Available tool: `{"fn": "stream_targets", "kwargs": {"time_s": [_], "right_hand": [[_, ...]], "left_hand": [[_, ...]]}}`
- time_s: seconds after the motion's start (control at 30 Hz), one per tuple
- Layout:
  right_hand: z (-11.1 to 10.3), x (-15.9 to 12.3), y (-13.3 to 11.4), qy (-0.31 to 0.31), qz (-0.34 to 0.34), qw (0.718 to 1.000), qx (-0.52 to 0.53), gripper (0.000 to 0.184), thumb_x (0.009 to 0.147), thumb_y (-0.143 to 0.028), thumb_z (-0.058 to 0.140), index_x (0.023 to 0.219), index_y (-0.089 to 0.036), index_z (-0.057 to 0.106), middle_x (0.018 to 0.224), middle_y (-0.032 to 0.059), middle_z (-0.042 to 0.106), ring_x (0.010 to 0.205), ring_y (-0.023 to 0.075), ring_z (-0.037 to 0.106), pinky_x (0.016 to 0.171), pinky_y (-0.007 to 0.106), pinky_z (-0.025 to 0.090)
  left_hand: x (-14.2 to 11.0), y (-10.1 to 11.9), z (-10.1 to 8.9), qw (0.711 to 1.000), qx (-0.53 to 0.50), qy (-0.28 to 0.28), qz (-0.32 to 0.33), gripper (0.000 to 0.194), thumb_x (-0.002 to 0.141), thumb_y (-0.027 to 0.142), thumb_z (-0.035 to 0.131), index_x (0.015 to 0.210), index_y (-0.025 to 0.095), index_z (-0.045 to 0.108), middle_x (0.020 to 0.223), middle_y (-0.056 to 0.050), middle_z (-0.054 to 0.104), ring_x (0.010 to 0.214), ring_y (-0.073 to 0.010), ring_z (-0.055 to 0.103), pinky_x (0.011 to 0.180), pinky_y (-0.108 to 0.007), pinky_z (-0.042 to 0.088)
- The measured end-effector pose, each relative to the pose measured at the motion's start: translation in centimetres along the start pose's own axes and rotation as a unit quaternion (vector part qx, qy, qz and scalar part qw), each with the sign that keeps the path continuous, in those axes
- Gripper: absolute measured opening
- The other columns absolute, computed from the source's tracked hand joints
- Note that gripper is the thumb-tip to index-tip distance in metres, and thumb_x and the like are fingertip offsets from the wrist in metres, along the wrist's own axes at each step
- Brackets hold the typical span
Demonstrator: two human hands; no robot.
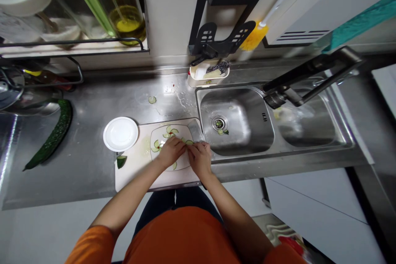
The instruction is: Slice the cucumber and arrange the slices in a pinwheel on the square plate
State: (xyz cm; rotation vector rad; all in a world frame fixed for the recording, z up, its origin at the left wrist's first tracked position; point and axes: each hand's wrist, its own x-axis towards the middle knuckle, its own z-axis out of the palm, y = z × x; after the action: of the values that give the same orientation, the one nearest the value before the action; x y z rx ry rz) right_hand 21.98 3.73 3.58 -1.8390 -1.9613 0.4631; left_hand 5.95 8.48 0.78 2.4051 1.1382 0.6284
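Note:
Both hands meet over the right part of a white square plate (177, 168) with a thin dark rim, which lies on a pale cutting board (133, 177). My left hand (171, 149) has its fingers closed in a pinch at a thin cucumber slice (189, 142). From the other side, my right hand (199, 157) pinches at the same slice; its fingertips are partly hidden. Curved cucumber slices (168, 131) with small red bits form flower-like groups on the plate. A flat grey blade-like piece (195, 126) shows beyond my right hand.
Left of the board stand a small white dish (120, 134) and a cucumber chunk (121, 161). A long whole cucumber (52, 140) lies farther left. To the right is a steel sink (244, 132) with scraps by its drain, under a dark faucet (309, 78). A sponge holder (208, 75) stands behind.

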Motion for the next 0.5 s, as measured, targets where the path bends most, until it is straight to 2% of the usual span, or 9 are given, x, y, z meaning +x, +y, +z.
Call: {"fn": "stream_targets", "kwargs": {"time_s": [0.5], "right_hand": [[-0.43,0.24,-0.11,-0.01,0.01,1.0,-0.007,0.019,0.089,-0.019,0.054,0.097,-0.023,0.071,0.089,0.005,0.064,0.09,0.0207,0.045,0.079,0.033,0.033]], "left_hand": [[-0.36,-0.51,-0.48,0.999,-0.013,0.033,0.006,0.014,0.09,0.025,0.053,0.089,0.018,0.066,0.083,-0.006,0.062,0.081,-0.0177,0.055,0.079,-0.036,0.049]]}}
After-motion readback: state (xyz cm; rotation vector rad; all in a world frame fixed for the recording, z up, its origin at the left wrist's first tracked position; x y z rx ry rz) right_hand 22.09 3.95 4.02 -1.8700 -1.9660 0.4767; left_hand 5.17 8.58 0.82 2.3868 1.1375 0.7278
